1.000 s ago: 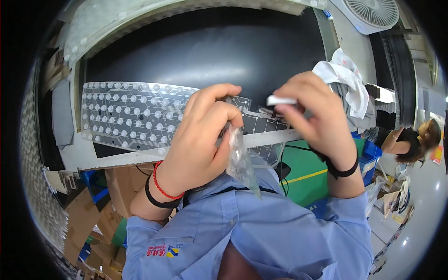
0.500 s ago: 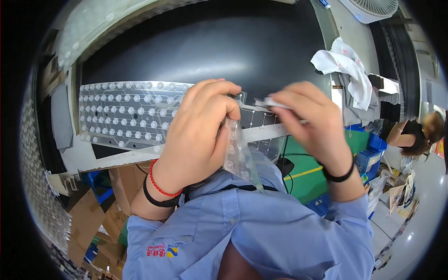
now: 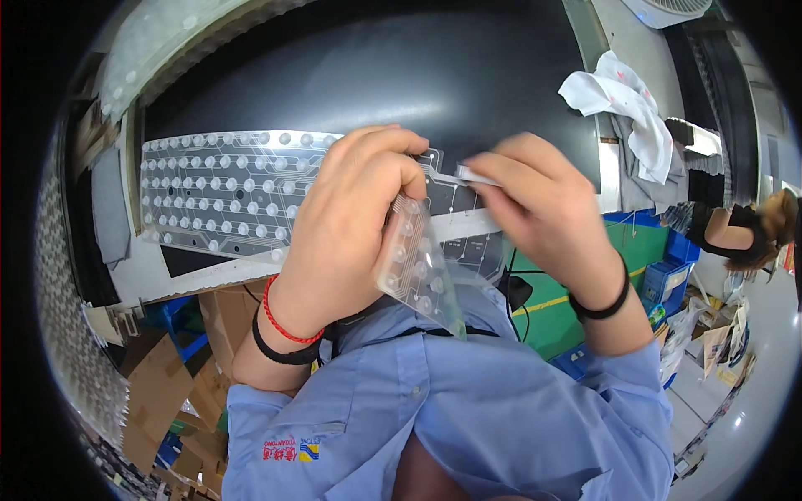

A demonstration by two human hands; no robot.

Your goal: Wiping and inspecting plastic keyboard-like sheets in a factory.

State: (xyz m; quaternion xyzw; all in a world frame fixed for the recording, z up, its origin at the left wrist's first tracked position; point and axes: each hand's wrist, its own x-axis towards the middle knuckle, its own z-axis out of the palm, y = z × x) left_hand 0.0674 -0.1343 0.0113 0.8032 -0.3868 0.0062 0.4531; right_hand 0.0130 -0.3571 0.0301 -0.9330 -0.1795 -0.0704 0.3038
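Observation:
A clear keyboard membrane sheet (image 3: 219, 185) with rows of translucent domes and printed traces lies on the black work surface at the left. Over its right part, my left hand (image 3: 347, 200) is closed, gripping the sheet. A flap of the sheet (image 3: 411, 265) folds up beneath the fingers and hangs past the table's near edge. My right hand (image 3: 535, 188), somewhat blurred, pinches a small white strip (image 3: 474, 176) between thumb and fingers. That strip meets the end of the membrane's narrow tail (image 3: 447, 178); whether the two are joined cannot be told.
A crumpled white cloth (image 3: 622, 104) lies on a grey cloth at the right of the table. Behind it stands a white fan (image 3: 668, 8). Blue bins (image 3: 666, 280) are on the floor at right, cardboard boxes (image 3: 159, 392) at lower left. Another person (image 3: 748, 230) is at far right.
My right hand has moved a little left and up, bringing the white strip to the tail's end. The membrane's folded flap has shifted slightly left under my left hand.

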